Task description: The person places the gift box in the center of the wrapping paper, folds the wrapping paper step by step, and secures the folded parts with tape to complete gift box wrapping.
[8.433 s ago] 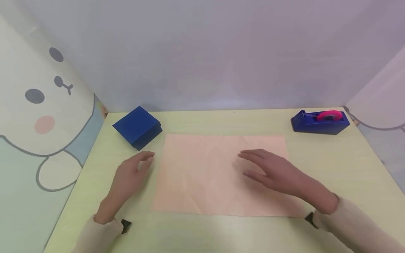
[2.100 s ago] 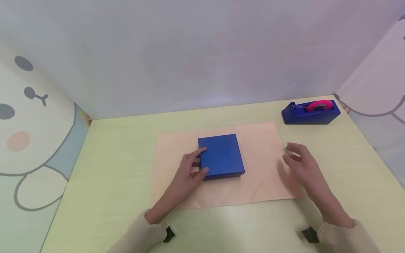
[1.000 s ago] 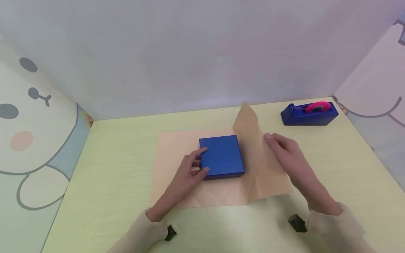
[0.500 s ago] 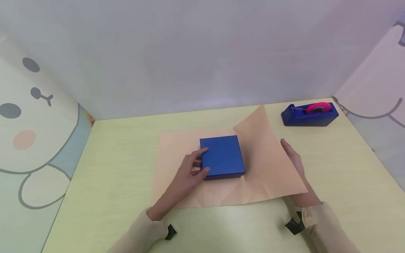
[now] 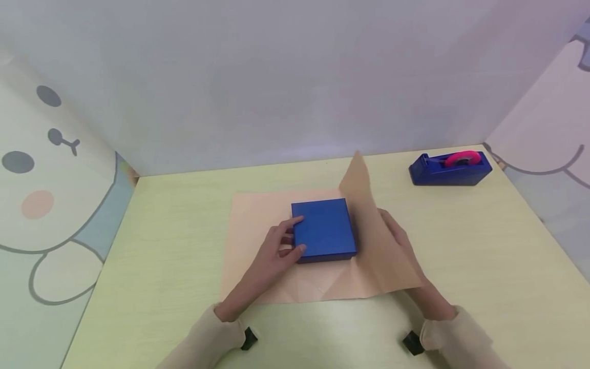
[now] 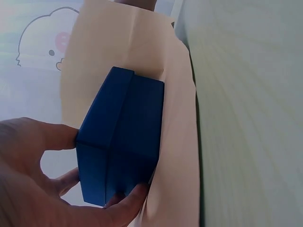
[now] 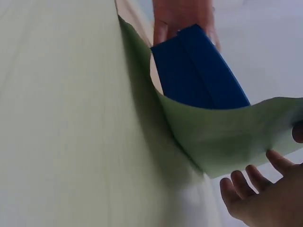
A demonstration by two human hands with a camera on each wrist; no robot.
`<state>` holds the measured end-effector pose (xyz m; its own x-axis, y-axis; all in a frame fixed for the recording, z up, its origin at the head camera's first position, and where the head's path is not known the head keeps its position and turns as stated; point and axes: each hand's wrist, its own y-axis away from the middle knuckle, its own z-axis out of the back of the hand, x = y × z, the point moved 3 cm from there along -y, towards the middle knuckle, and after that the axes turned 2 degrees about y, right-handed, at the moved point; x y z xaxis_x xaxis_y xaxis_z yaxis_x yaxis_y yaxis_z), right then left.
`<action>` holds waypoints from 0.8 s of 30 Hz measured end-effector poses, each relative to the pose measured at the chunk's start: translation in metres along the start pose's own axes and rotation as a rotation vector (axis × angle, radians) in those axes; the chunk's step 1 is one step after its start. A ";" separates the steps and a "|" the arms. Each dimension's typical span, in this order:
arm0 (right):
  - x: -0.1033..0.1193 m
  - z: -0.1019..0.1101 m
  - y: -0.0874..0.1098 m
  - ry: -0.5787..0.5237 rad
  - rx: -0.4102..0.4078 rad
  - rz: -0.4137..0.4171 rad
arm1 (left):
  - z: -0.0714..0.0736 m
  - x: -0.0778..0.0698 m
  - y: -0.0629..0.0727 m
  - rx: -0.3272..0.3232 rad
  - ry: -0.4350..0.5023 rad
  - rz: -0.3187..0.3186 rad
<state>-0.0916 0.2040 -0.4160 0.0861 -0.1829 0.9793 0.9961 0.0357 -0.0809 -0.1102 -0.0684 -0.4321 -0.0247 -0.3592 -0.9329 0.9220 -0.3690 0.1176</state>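
A square blue lidded box (image 5: pixel 324 228) sits on a sheet of peach wrapping paper (image 5: pixel 253 215). My left hand (image 5: pixel 269 253) holds the box at its left side; in the left wrist view the thumb and fingers lie around the box's corner (image 6: pixel 123 127). Behind the paper's raised right part is my right hand (image 5: pixel 398 238), partly hidden by it. The right wrist view shows that hand (image 7: pixel 270 194) with fingers spread, fingertips against the paper's outer face (image 7: pixel 222 142). The paper's right part stands up beside the box.
A blue tape dispenser (image 5: pixel 449 169) with a pink-red roll stands at the back right of the pale yellow table (image 5: pixel 184 225). A pale wall (image 5: pixel 295 77) rises along the back, and panels with cartoon prints stand at both sides.
Over the last second, my right hand has gone from pinching the paper's right edge to pressing from behind it. The flap fell outward, then leaned back toward the box. The left hand stayed.
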 end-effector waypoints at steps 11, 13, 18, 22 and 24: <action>0.015 -0.045 -0.002 0.582 0.074 0.332 | -0.001 0.001 -0.001 -0.002 0.037 0.020; 0.017 -0.051 -0.002 0.680 0.077 0.381 | -0.001 0.001 -0.001 -0.004 0.045 0.026; 0.019 -0.062 -0.001 0.828 0.079 0.450 | -0.003 0.001 -0.002 -0.005 0.060 0.023; 0.021 -0.067 0.000 0.866 0.090 0.442 | -0.003 -0.001 -0.003 -0.016 0.061 0.019; 0.022 -0.069 0.001 0.885 0.093 0.437 | -0.004 -0.001 -0.003 -0.026 0.058 0.017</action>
<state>-0.0871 0.1318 -0.4078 0.4674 -0.8017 0.3726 0.8709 0.3452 -0.3497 -0.1110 -0.0637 -0.4326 0.0132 -0.3148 -0.9491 0.9316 -0.3409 0.1260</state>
